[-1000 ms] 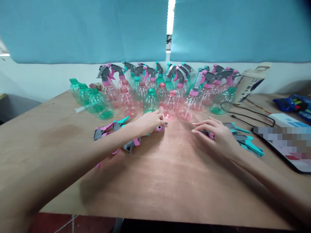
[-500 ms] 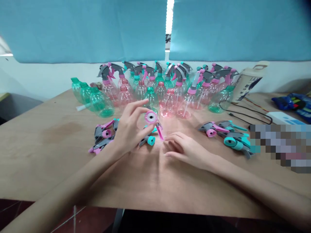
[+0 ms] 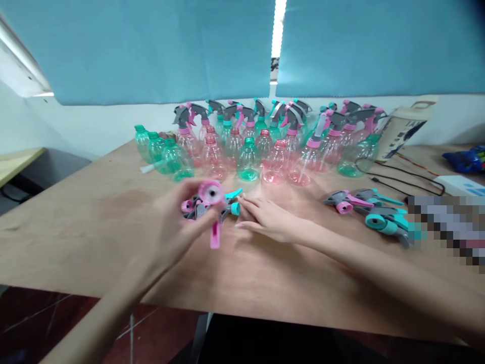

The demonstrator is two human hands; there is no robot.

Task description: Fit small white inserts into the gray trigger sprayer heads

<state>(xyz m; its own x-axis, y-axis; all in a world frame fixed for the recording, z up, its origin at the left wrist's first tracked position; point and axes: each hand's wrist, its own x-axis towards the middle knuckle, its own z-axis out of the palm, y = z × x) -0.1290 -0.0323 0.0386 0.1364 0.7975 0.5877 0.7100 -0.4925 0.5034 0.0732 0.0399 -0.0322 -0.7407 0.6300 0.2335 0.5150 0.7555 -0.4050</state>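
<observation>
Brown table (image 3: 87,232) carries the work; a blue curtain (image 3: 151,50) hangs behind. Left hand (image 3: 172,217), somewhat blurred: grip closed on a pink-and-grey trigger spray head (image 3: 212,189), held above the table, collar facing the wearer, trigger pointing down. Right hand (image 3: 269,220): fingers part-spread, apparently empty, beside a teal-collared spray head (image 3: 235,208); contact cannot be told. Step in hand, as judged: handling one spray head. Next move appears to call for a steady hold, collar mouth unobstructed. Collar: pink rim, pale interior, dark central hole. Beyond stands an uncapped green bottle (image 3: 249,161).
</observation>
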